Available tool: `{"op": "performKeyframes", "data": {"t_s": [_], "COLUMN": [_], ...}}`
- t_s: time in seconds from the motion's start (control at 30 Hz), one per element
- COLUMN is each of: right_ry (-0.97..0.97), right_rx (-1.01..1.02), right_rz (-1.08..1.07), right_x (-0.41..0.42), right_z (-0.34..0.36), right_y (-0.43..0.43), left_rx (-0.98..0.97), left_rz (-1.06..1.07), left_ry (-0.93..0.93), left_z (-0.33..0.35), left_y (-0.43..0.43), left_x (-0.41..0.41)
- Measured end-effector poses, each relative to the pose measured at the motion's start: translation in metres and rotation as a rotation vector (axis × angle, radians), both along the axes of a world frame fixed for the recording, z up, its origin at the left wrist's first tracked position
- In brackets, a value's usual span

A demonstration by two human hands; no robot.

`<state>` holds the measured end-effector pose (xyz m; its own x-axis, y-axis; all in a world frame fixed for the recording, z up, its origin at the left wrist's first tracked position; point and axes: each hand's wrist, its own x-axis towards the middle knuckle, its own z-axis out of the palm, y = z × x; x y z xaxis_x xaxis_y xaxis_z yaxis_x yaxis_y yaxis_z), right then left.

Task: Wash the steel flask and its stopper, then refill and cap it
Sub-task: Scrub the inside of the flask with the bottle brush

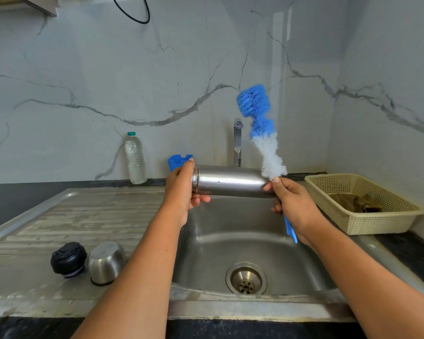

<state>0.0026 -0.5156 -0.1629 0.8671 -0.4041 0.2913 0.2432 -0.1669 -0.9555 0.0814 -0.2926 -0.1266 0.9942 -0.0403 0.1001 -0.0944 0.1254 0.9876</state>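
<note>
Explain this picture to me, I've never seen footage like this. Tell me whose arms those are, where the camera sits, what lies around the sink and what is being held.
No machine here: the arms belong to a person, and the one camera sits on their head, looking forward and down. The left hand grips the mouth end of the steel flask, held sideways above the sink. The right hand holds a blue-and-white bottle brush by its handle, bristles up, while touching the flask's base. On the draining board to the left sit the black stopper and a steel cup. By the wall stand a plastic bottle and the tap; a cream basket sits on the right.
</note>
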Motion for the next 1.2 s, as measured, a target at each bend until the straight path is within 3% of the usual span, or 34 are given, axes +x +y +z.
{"op": "performKeyframes", "data": {"t_s": [0.23,0.43,0.6,0.87,1.2], "right_ry": [-0.052,0.097,0.095,0.102,0.235], "right_rx": [-0.266,0.01,0.104,-0.086,-0.338], "right_rz": [-0.168,0.009,0.067,0.165,0.331], "right_x": [0.002,0.009,0.004,0.004,0.0], "right_z": [-0.001,-0.012,-0.009,-0.018,-0.025], "right_y": [0.008,0.011,0.013,0.019,0.039], "left_rx": [-0.149,-0.309,-0.44,-0.579,-0.544], "left_rz": [0.183,0.329,0.333,0.173,0.197], "left_ry": [-0.017,-0.029,0.108,0.331,0.258], "left_z": [-0.002,-0.002,-0.003,0.0,-0.002], "left_y": [0.005,0.012,0.014,0.015,0.012], "left_x": [0.006,0.009,0.013,0.01,0.013]}}
